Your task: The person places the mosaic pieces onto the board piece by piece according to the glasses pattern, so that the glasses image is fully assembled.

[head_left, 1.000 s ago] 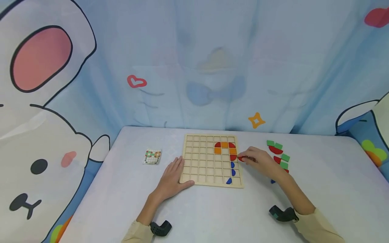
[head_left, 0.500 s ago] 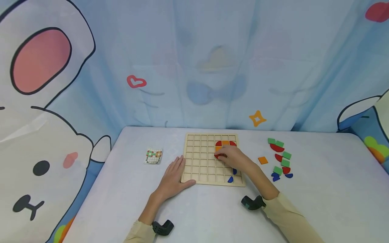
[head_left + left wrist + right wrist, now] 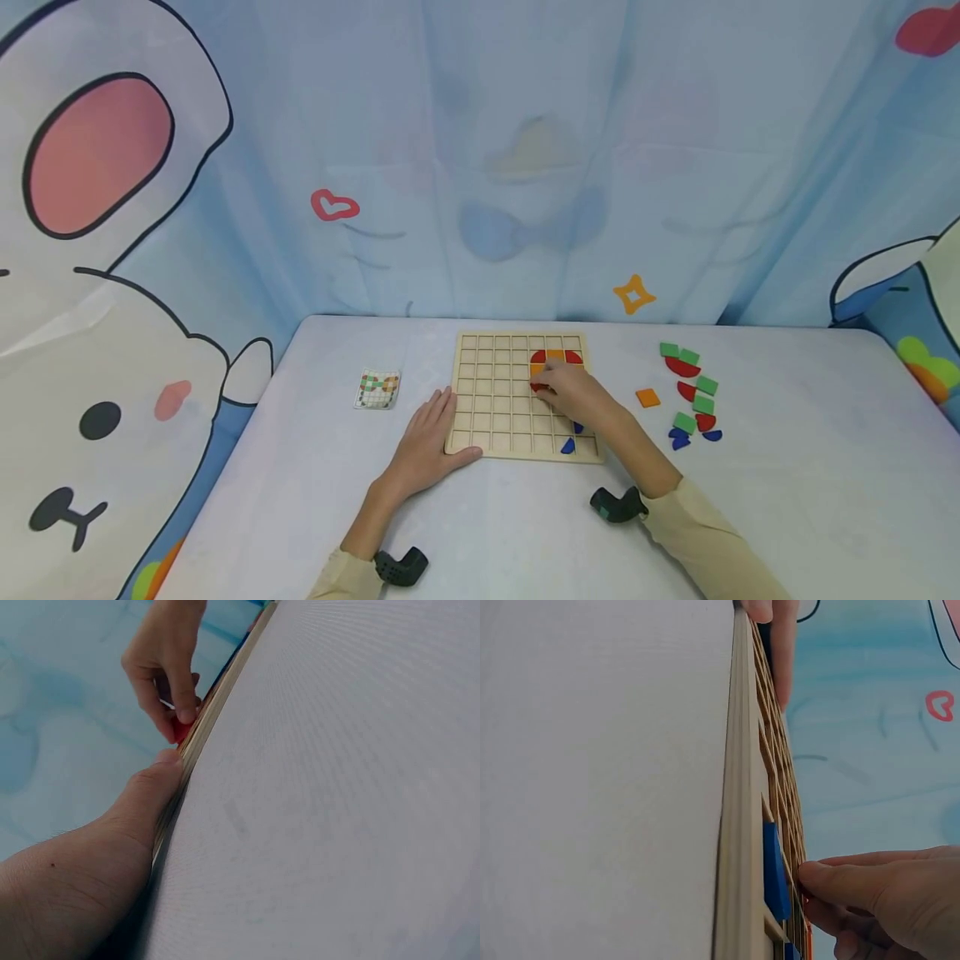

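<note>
1 red piece (image 3: pixel 183 730) is being pinched by the right hand (image 3: pixel 576 395) while the grid board (image 3: pixel 491 400) is being braced, seemingly against sliding, by the straight-fingered left hand (image 3: pixel 426 440).

pinched red piece (image 3: pixel 181 732) at the flat, gridded wooden board (image 3: pixel 491 402)

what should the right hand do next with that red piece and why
Probably press the red piece down into the grid board, just below its leftmost orange square in the head view, then let go. The right hand pinches it at that spot, and the left hand rests at the board's left edge, likely steadying it. Whether it is already seated, I can't tell.
</note>
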Motion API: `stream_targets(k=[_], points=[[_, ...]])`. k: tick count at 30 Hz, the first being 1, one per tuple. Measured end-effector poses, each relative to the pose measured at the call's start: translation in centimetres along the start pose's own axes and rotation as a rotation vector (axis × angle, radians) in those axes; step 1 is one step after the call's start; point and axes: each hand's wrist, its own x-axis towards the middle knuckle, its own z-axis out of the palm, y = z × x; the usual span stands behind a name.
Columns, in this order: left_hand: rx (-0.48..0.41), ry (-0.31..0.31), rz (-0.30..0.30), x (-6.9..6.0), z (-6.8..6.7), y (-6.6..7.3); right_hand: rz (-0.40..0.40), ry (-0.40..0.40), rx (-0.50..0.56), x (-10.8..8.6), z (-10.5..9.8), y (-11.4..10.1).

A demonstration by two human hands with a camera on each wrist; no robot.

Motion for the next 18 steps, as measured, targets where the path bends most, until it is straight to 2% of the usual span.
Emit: stream_targets(k=[11,18], points=[[-0.007,0.0,0.002,-0.14,-0.2,0.25,-0.05,0.014,-0.024,-0.26,0.0,0.18],[-0.005,-0.004,-0.004,-0.2,-0.25,0.24,-0.076,0.039,-0.094,-0.26,0.04,0.05]])
